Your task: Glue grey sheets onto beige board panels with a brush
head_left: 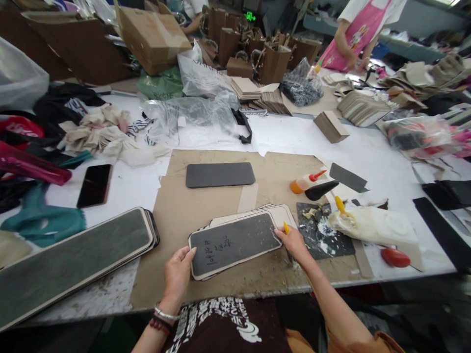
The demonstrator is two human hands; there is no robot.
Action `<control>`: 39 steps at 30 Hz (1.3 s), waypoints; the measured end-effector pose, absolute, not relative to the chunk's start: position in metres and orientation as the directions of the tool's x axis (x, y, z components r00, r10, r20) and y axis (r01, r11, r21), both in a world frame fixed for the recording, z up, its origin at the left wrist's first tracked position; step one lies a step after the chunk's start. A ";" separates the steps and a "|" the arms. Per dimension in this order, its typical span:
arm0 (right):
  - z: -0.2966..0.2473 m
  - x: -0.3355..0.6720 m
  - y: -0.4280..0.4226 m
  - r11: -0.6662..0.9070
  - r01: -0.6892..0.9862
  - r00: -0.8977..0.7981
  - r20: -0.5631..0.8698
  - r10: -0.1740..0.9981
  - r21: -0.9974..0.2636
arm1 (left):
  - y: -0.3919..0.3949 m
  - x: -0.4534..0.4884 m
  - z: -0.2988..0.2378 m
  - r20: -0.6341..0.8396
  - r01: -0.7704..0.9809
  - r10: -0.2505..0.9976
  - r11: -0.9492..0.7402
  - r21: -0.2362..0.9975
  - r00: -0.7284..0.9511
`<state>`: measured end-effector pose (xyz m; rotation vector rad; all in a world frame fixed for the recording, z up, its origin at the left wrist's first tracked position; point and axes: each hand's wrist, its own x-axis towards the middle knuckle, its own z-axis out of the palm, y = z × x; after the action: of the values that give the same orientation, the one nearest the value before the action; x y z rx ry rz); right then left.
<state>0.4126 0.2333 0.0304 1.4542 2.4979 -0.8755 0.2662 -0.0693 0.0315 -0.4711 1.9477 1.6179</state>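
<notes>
A stack of flat rounded panels (235, 242), dark grey in the middle with a cream border, lies on a brown cardboard sheet (176, 211). My left hand (178, 272) grips the stack's near left corner with thumb and fingers. My right hand (294, 241) rests at the stack's right end, fingers closed on a small yellow tool (286, 227). The top panel bears faint scribbled marks.
A plain dark grey panel (220, 174) lies further back. A long stack of similar panels (73, 260) sits left, a phone (94, 185) behind it. Glue bottle (305, 182), messy glue board (324, 230) and sponge block (375, 226) are right. A person in a pink apron (356, 32) stands far right.
</notes>
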 end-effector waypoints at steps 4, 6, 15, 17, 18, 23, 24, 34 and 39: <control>0.029 0.416 0.239 0.371 0.784 -0.585 -0.393 0.710 -0.497 | -0.068 0.266 0.031 -0.614 -0.588 0.059 0.233 0.775 -0.787; 0.028 0.418 0.242 0.355 0.747 -0.622 -0.404 0.670 -0.562 | -0.067 0.267 0.032 -0.617 -0.593 0.044 0.231 0.772 -0.786; 0.029 0.419 0.244 0.309 0.733 -0.625 -0.422 0.657 -0.606 | -0.065 0.269 0.035 -0.649 -0.642 0.010 0.132 0.755 -0.761; 0.030 0.418 0.244 0.312 0.730 -0.631 -0.426 0.648 -0.608 | -0.065 0.268 0.034 -0.651 -0.644 0.009 0.132 0.753 -0.759; 0.030 0.418 0.244 0.310 0.729 -0.633 -0.429 0.645 -0.610 | -0.065 0.268 0.034 -0.654 -0.647 0.006 0.136 0.750 -0.757; 0.035 0.418 0.247 0.259 0.731 -0.633 -0.485 0.604 -0.631 | -0.063 0.267 0.037 -0.654 -0.648 -0.003 0.132 0.750 -0.757; 0.036 0.418 0.248 0.249 0.733 -0.632 -0.499 0.593 -0.633 | -0.063 0.267 0.038 -0.654 -0.649 -0.002 0.124 0.750 -0.756; 0.036 0.404 0.248 0.365 0.754 -0.630 -0.443 0.638 -0.546 | -0.063 0.266 0.039 -0.667 -0.662 0.002 0.120 0.739 -0.745; 0.035 0.400 0.249 0.350 0.777 -0.603 -0.462 0.650 -0.522 | -0.062 0.266 0.040 -0.675 -0.669 0.005 0.125 0.733 -0.738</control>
<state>0.4001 0.2485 0.0349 1.3007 2.4335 -1.0910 0.2657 -0.0620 0.0396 -0.6399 1.8795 1.6614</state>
